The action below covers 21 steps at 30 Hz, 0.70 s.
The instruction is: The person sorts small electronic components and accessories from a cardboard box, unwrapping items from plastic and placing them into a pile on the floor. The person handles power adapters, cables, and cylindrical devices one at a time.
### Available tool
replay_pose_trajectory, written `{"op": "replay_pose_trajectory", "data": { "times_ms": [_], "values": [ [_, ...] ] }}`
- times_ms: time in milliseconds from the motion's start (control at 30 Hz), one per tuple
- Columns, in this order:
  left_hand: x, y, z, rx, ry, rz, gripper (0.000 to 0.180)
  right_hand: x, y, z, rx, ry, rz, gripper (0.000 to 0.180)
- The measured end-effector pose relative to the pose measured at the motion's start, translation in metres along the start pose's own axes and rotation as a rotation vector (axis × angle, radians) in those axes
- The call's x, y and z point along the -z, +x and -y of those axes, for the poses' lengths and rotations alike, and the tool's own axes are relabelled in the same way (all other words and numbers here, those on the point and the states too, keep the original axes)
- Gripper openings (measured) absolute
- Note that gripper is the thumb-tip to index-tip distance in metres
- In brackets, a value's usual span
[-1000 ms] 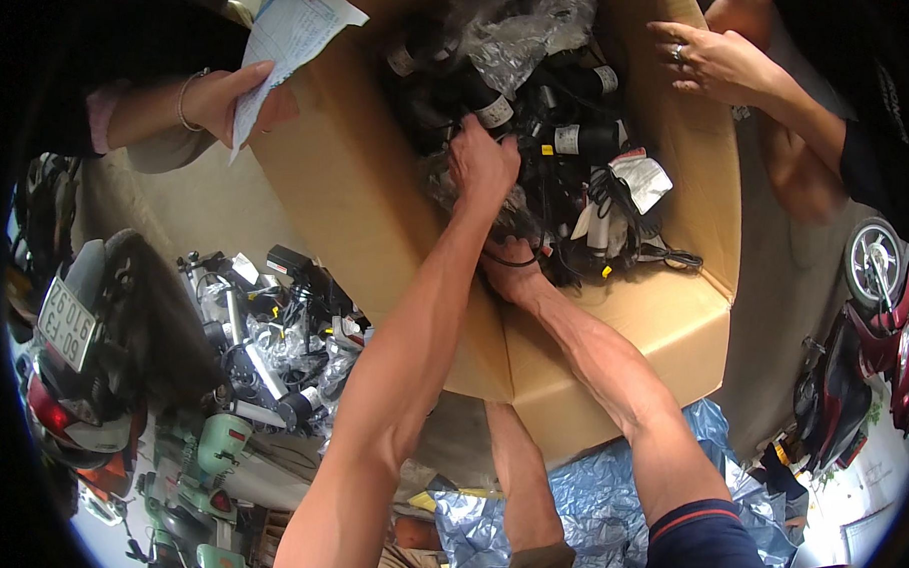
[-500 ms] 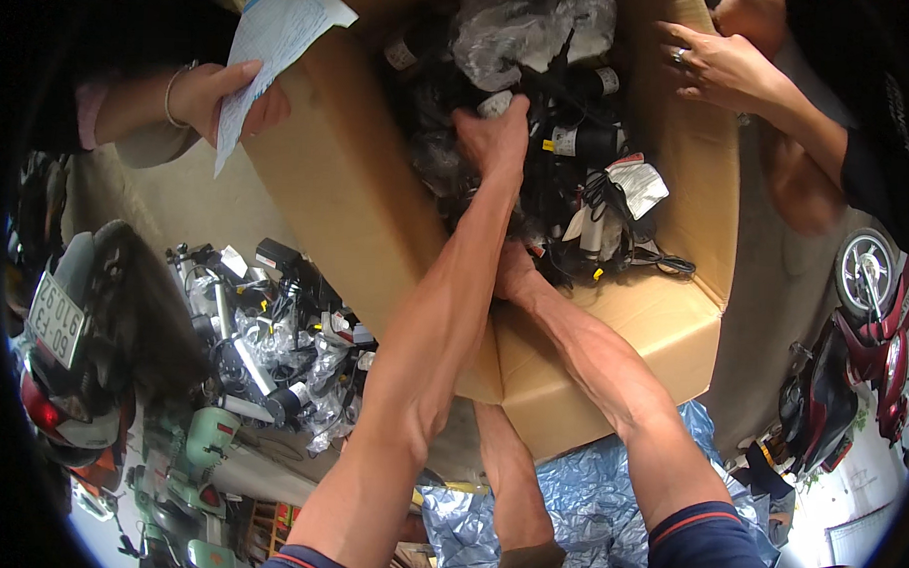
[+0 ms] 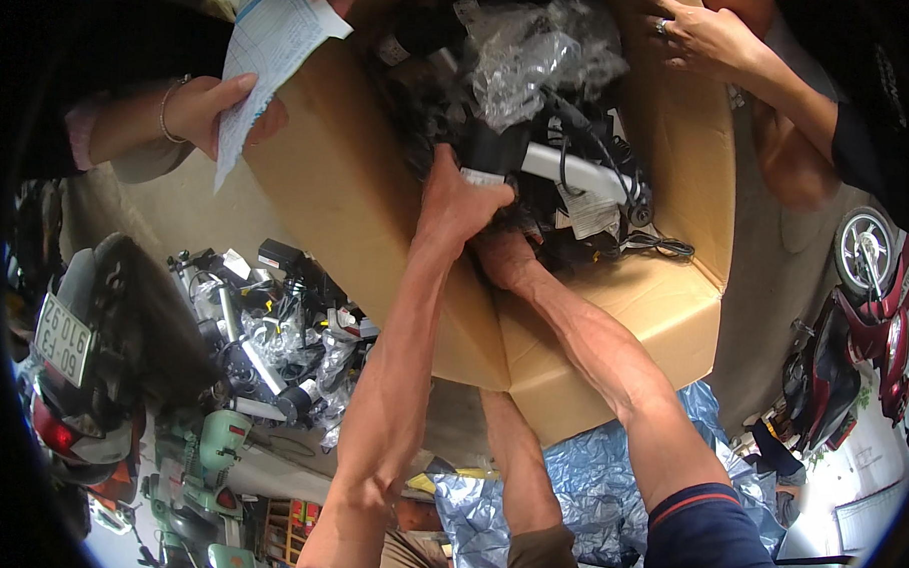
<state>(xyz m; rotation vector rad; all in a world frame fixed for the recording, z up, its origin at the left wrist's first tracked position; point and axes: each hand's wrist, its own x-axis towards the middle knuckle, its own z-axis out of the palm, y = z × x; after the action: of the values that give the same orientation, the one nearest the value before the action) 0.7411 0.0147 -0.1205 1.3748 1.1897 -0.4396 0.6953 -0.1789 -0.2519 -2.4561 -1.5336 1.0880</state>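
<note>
You have a heap of parts (image 3: 272, 363) on the floor (image 3: 206, 235) at lower left; many black parts (image 3: 393, 50) remain inside the cardboard box (image 3: 669, 312), upper centre. Your left hand (image 3: 459, 202) is clamped around the lower end of a black cylinder (image 3: 494, 147), which extends just above it. Your right hand's (image 3: 505, 258) grip is hidden.

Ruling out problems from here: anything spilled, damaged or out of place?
Yes: a jumbled heap of actuator-like parts lies on the floor outside the cardboard box, left of it, though similar parts are inside. Crumpled clear plastic tops those. No clear damage shows.
</note>
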Motion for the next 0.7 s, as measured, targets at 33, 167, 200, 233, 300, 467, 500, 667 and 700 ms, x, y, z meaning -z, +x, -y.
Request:
{"op": "replay_pose_trajectory", "data": {
  "times_ms": [33,167,200,233,300,467,500,667,700],
  "values": [
    [0.004,-0.002,0.009,-0.046,0.053,0.016,0.08,-0.004,0.0,-0.001,-0.014,0.015,0.023,0.04],
    [0.003,-0.014,0.028,-0.033,0.339,0.102,0.087,-0.013,-0.003,-0.002,-0.021,0.126,0.187,0.039],
    [-0.003,-0.015,0.029,0.01,0.423,0.132,0.085,-0.014,-0.004,0.0,-0.225,0.512,0.231,0.042],
    [-0.007,-0.017,0.03,0.052,0.507,0.165,0.083,-0.015,-0.005,0.004,-0.251,0.545,0.245,0.041],
    [-0.016,-0.015,0.033,0.092,0.595,0.226,0.079,-0.014,-0.009,0.012,-0.163,0.406,0.248,0.039],
    [-0.036,-0.012,0.036,0.147,0.704,0.308,0.08,-0.005,-0.026,0.025,-0.064,0.279,0.279,0.033],
    [-0.035,-0.011,0.038,0.147,0.716,0.298,0.079,0.008,-0.031,0.032,-0.036,0.271,0.347,0.032],
    [-0.035,-0.008,0.049,0.211,0.769,0.317,0.073,0.19,-0.051,0.037,0.203,0.511,0.87,0.027],
    [-0.034,-0.008,0.067,0.153,0.733,0.284,0.072,0.232,-0.043,0.033,0.167,0.683,0.714,0.026]
  ]
}}
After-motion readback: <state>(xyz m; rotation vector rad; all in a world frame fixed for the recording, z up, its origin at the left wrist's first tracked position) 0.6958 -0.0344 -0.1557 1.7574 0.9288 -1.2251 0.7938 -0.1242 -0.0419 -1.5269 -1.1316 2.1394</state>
